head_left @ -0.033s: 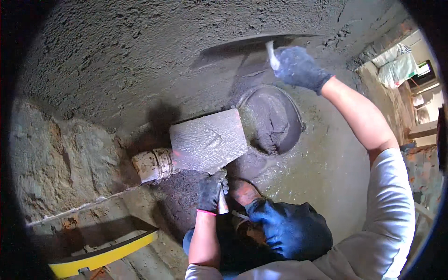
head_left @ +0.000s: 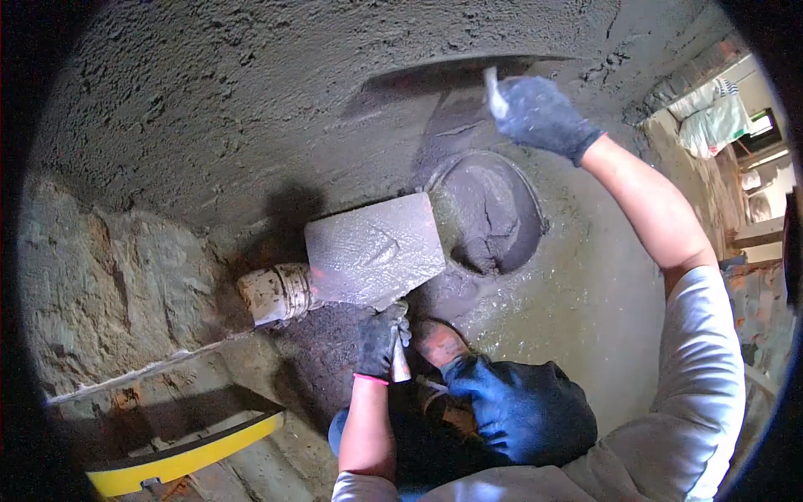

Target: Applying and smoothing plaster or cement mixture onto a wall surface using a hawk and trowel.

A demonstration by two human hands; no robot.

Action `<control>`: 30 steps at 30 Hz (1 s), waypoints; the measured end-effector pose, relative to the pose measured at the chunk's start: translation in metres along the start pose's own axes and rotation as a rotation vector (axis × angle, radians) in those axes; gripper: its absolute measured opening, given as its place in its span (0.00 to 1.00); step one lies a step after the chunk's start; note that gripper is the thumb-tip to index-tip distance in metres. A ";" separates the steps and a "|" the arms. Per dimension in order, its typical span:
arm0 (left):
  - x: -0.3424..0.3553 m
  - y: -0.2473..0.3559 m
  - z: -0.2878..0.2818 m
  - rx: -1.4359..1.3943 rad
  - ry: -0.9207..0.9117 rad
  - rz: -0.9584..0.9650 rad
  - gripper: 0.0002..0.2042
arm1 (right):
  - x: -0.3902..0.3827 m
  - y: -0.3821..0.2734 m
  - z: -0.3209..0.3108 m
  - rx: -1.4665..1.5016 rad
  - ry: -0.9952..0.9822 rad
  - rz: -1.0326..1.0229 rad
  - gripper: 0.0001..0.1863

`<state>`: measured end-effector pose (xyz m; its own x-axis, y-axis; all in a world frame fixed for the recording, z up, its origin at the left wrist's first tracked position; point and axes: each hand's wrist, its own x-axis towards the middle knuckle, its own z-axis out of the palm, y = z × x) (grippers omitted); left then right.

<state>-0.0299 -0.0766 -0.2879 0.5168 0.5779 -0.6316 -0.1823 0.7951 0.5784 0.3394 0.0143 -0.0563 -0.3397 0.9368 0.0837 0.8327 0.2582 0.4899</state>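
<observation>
My left hand, in a dark glove, is closed around the pale handle of a rectangular hawk. A thin smear of wet mortar coats the hawk's flat top, which faces up. My right hand, also gloved, grips the light handle of a long trowel. The trowel's dark blade is held along the grey mortar-covered wall, seen nearly edge-on; how firmly it touches, I cannot tell. Between the two hands stands a round bucket with wet mortar inside.
A mortar-stained white container stands left of the hawk. At lower left lies a long tool with a yellow edge. My bent knee in blue trousers is close below the bucket. White bags are at far right, by an opening.
My right hand and the trowel have shifted very slightly to the right along the wall. The left hand and hawk are almost unmoved.
</observation>
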 end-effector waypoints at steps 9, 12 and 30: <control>-0.007 0.009 0.017 0.038 0.043 0.023 0.04 | -0.012 -0.063 0.052 0.285 0.588 0.399 0.17; -0.009 0.021 0.034 0.172 0.077 0.057 0.03 | 0.027 -0.145 0.055 0.439 0.435 0.372 0.12; 0.018 0.007 0.016 -0.119 0.026 -0.131 0.03 | -0.040 -0.032 0.121 0.822 0.124 0.309 0.18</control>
<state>-0.0092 -0.0635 -0.2868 0.5210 0.4717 -0.7114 -0.2134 0.8790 0.4265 0.3795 -0.0027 -0.1800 -0.0531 0.9728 0.2255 0.9295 0.1307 -0.3449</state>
